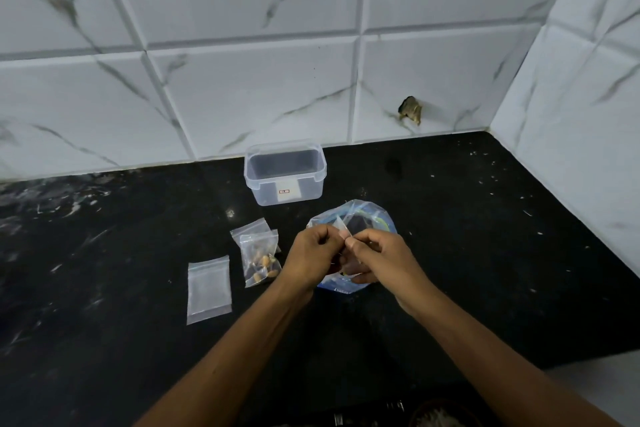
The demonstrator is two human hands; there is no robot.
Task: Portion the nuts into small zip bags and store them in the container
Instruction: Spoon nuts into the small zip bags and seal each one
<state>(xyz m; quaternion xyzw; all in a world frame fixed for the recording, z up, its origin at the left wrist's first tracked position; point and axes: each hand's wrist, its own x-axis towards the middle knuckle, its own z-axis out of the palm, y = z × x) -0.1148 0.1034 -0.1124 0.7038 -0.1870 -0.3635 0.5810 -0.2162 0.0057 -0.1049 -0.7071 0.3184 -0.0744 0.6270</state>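
Observation:
My left hand (310, 253) and my right hand (377, 255) meet over the black counter and pinch the top edge of a small clear zip bag (343, 230) between them. Under the hands lies a larger clear bag with blue print (367, 215); its contents are hidden. To the left, a small zip bag holding nuts (261, 262) rests on another small bag (251, 230). An empty flat zip bag (209, 289) lies further left. A clear rectangular container (284, 174) stands open near the wall, with nothing visible inside.
The black stone counter (485, 236) ends at a white marble-tiled wall (263, 87) behind and at the right. A chipped hole (411, 109) marks the tile near the corner. At the bottom edge a dark round dish (445, 416) shows partly.

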